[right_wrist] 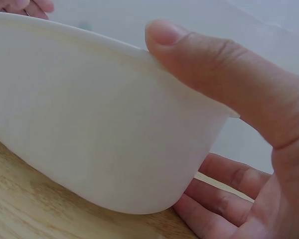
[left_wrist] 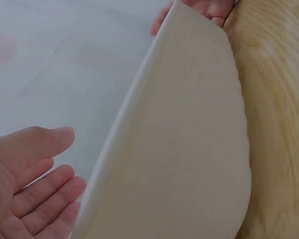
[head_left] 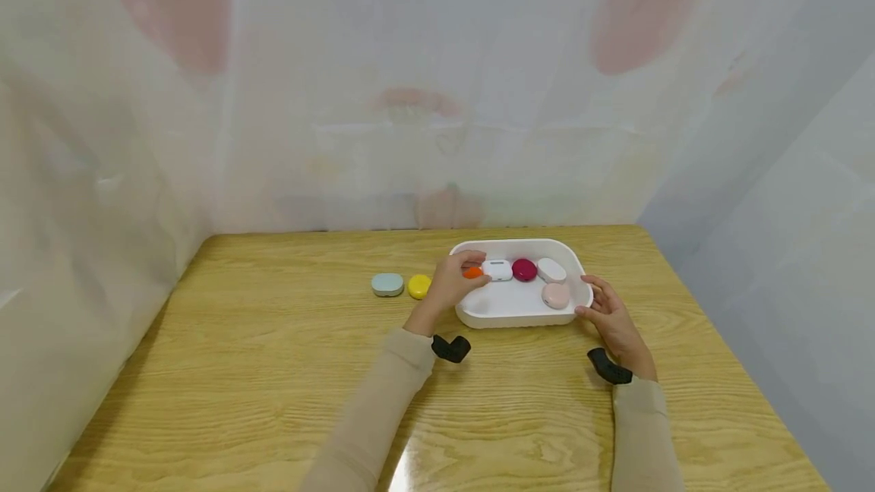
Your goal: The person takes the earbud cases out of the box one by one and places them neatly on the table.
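Observation:
Low over the left end of a white tray (head_left: 519, 320), my left hand (head_left: 451, 279) has its thumb and fingers spread apart. An orange piece (head_left: 473, 272) shows between them in the head view; the left wrist view shows nothing in that hand (left_wrist: 37, 184). My right hand (head_left: 615, 321) holds the tray's right end. Its thumb (right_wrist: 189, 55) lies on the rim and its fingers bend around the outer wall. Inside the tray are a white earbud case (head_left: 497, 270), a dark red round case (head_left: 524, 270), a white oval case (head_left: 551, 270) and a pink round case (head_left: 556, 295).
Left of the tray, a yellow round case (head_left: 419, 286) and a pale blue-green oval case (head_left: 387, 285) lie on the wooden table (head_left: 273, 370). A pale curtain (head_left: 437, 158) with faded prints hangs behind the table. Black bands sit on both wrists.

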Demonstrator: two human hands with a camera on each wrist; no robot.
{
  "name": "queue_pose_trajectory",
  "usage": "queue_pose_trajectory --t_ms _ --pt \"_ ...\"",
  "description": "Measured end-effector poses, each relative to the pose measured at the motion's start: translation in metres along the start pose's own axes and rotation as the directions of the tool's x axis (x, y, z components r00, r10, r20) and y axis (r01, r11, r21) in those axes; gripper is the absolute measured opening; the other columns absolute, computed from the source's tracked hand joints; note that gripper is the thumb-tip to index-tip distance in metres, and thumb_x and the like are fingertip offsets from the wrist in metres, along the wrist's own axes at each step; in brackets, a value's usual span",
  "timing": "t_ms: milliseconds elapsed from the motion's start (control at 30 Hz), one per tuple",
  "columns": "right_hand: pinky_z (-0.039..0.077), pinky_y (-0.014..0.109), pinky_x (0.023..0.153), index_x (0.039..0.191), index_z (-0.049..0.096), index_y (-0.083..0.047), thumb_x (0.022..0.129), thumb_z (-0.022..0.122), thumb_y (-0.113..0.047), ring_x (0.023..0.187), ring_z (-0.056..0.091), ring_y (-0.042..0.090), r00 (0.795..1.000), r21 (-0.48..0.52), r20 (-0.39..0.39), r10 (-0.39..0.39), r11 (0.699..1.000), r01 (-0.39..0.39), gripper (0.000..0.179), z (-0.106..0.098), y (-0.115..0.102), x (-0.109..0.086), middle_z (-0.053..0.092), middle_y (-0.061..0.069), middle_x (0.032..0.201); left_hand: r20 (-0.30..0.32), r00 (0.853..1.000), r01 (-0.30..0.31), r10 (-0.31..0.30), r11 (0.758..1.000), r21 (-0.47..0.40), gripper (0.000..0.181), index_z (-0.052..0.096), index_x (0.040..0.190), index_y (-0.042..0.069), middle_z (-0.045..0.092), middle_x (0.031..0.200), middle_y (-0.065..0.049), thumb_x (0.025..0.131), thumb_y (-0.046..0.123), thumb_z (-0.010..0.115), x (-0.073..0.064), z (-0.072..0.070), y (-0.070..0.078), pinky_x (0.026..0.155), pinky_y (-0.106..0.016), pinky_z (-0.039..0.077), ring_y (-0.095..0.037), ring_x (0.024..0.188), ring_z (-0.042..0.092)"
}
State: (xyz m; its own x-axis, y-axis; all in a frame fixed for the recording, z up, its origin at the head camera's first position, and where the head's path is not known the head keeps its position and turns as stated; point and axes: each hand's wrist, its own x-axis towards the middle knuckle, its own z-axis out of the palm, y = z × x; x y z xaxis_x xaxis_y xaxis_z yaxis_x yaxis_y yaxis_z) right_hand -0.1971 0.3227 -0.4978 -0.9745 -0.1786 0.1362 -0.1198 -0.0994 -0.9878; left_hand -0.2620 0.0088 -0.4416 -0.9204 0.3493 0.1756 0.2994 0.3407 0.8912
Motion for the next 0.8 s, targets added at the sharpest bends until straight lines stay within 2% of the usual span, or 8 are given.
queue_pose_trajectory --t_ms 67,233,433,600,800 --pt "0.053 0.009 0.084 0.144 0.033 -0.007 0.093 0.058 -0.001 0.105 0.06 -0.001 1.0 0.004 0.003 0.001 1.0 -0.001 0.057 0.0 0.0 0.0 0.052 -0.007 0.126 0.005 1.0 -0.019 0.019 1.0 0.0 0.045 0.059 0.125 -0.006 0.064 0.124 -0.025 0.085 0.008 0.072 0.003 0.005 0.001 0.102 -0.045 0.051 -0.037 0.115 0.062" --pt "0.054 0.009 0.083 0.144 0.033 -0.007 0.094 0.057 -0.001 0.106 0.06 0.0 1.0 0.017 0.011 -0.009 1.0 0.009 0.056 -0.001 0.001 0.0 0.051 -0.006 0.127 -0.001 1.0 -0.015 0.015 1.0 -0.007 0.045 0.058 0.124 -0.008 0.064 0.124 -0.025 0.084 0.006 0.072 0.01 0.015 0.007 0.1 -0.044 0.052 -0.037 0.114 0.062" --pt "0.053 0.01 0.083 0.144 0.034 -0.009 0.094 0.057 -0.001 0.106 0.06 -0.001 1.0 0.03 0.006 -0.003 1.0 0.002 0.056 -0.003 0.001 -0.001 0.052 -0.007 0.127 -0.046 0.999 0.03 -0.025 0.993 0.112 0.044 0.062 0.123 -0.004 0.067 0.121 -0.02 0.082 0.007 0.075 0.02 0.029 0.008 0.097 -0.038 0.055 -0.032 0.111 0.065" --pt "0.053 0.009 0.083 0.143 0.034 -0.01 0.094 0.056 0.0 0.106 0.06 -0.002 1.0 -0.002 -0.019 0.008 1.0 -0.008 0.055 -0.004 0.0 -0.001 0.051 -0.006 0.127 -0.05 0.996 0.088 -0.078 0.969 0.23 0.047 0.062 0.126 0.004 0.068 0.124 -0.013 0.082 0.013 0.076 0.029 0.041 0.009 0.102 -0.034 0.052 -0.025 0.115 0.064" --pt "0.053 0.009 0.083 0.144 0.034 -0.01 0.094 0.056 -0.001 0.105 0.06 -0.002 1.0 -0.012 -0.001 0.0 1.0 0.0 0.055 -0.001 0.001 0.001 0.052 -0.006 0.126 -0.06 0.989 0.15 -0.138 0.94 0.306 0.051 0.06 0.129 0.004 0.065 0.13 -0.011 0.081 0.011 0.076 0.033 0.047 0.004 0.104 -0.032 0.051 -0.023 0.12 0.061"
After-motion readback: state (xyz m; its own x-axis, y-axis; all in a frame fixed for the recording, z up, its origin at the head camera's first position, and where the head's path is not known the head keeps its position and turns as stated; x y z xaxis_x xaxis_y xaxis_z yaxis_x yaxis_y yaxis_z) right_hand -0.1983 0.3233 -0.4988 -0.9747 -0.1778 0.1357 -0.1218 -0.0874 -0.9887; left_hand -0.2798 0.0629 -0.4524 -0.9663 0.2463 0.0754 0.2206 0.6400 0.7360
